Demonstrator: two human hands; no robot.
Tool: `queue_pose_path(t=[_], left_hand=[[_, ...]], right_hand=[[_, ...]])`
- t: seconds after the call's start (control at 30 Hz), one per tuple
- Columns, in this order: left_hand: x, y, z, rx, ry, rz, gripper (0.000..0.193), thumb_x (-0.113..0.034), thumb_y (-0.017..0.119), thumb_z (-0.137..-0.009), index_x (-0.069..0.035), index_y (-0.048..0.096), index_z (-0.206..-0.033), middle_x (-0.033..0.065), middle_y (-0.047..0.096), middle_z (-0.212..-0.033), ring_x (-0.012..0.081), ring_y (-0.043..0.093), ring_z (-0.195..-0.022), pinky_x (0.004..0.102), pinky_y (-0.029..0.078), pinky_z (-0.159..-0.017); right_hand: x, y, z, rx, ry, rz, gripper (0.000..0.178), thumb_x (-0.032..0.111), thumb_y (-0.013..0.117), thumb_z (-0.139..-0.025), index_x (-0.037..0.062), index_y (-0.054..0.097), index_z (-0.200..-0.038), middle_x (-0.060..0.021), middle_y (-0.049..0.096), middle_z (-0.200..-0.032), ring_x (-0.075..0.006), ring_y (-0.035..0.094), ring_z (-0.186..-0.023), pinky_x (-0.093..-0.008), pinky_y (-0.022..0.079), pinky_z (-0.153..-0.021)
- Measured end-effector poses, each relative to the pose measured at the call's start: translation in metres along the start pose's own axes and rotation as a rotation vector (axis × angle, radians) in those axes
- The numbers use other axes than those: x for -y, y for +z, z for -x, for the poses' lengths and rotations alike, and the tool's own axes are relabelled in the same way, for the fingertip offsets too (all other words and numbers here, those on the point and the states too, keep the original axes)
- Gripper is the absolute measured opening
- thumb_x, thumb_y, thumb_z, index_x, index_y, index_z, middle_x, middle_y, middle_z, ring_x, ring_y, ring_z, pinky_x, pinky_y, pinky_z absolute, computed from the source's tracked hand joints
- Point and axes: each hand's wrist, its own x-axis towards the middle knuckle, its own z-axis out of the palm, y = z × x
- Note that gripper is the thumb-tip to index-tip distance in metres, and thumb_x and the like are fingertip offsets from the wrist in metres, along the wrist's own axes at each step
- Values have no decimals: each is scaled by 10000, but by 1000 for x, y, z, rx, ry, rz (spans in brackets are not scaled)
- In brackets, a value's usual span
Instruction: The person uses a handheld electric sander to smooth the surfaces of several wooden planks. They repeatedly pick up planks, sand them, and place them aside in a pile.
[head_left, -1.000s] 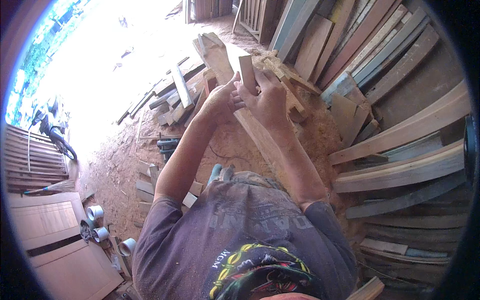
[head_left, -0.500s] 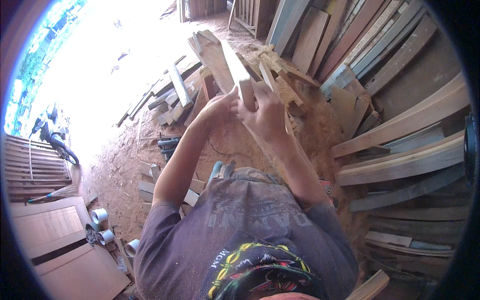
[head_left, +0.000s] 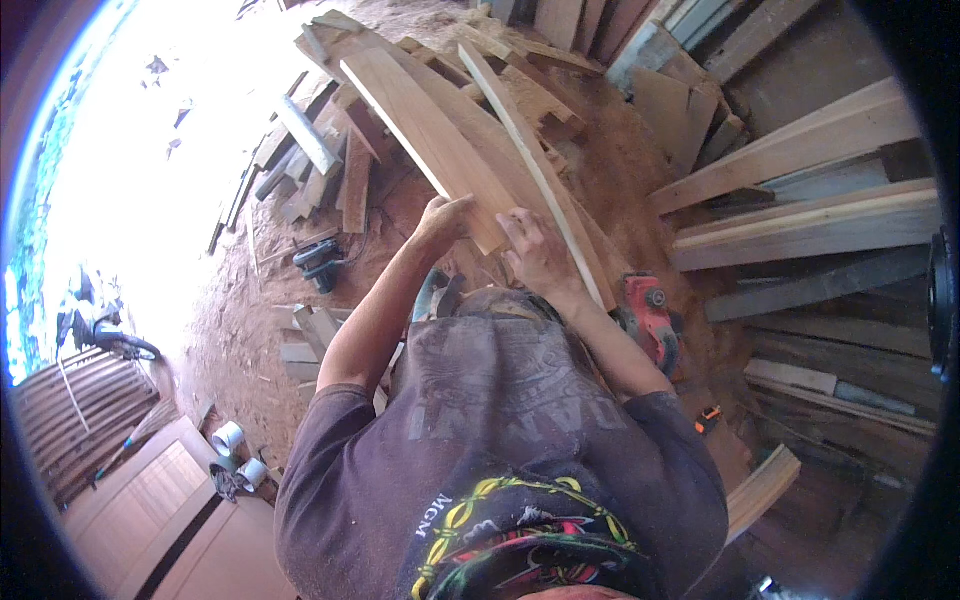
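A smooth wooden board [head_left: 430, 125] lies with its broad face up, stretching away from me toward the far left. My left hand [head_left: 443, 222] grips the left edge of its near end, the thumb over the top face. My right hand [head_left: 538, 252] rests at the board's right near corner, fingers spread and touching the wood, not wrapped round it. Beneath is a wider plank [head_left: 505, 165]. To the right, a long narrow wooden strip [head_left: 530, 150] stands on edge beside my right wrist.
A red power planer [head_left: 650, 315] sits right of my right forearm; a dark power tool [head_left: 318, 263] is on the sawdust-covered ground at left. Offcuts [head_left: 305, 135] are piled far left. Stacked timber [head_left: 810, 225] lines the right side. An orange-black tape measure [head_left: 708, 419] lies near my right elbow.
The board has turned from standing on edge to lying broad face up. My right hand has loosened from its end and spread its fingers. Both hands are lower in view.
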Motion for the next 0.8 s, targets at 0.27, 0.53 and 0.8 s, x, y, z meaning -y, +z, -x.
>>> queue_pose_path(t=[0.27, 0.53, 0.8], left_hand=[[-27, 47, 22, -153, 72, -434, 530, -391, 773, -948, 79, 641, -1153, 173, 745, -1020, 287, 746, -887, 414, 606, -806], [-34, 111, 16, -489, 429, -953, 707, -428, 723, -906, 99, 462, -1298, 320, 521, -1327, 505, 645, -1168, 552, 549, -992], [-29, 108, 2, -461, 380, -918, 854, -486, 727, -917, 97, 394, -1444, 337, 508, -1378, 494, 563, -1306, 541, 499, -1083]], right_hand=[[-56, -33, 70, -98, 562, 86, 596, 251, 732, -952, 9, 550, -1465, -273, 604, -1400, -457, 593, -1287, -520, 501, -1058], [-99, -29, 74, -168, 728, -252, 439, 326, 647, -1025, -37, 691, -1269, -259, 750, -1115, -417, 717, -1078, -495, 545, -947], [-102, -48, 65, -92, 772, -775, 398, 325, 661, -1057, -28, 742, -1222, -20, 746, -982, -78, 629, -880, -281, 525, -783]])
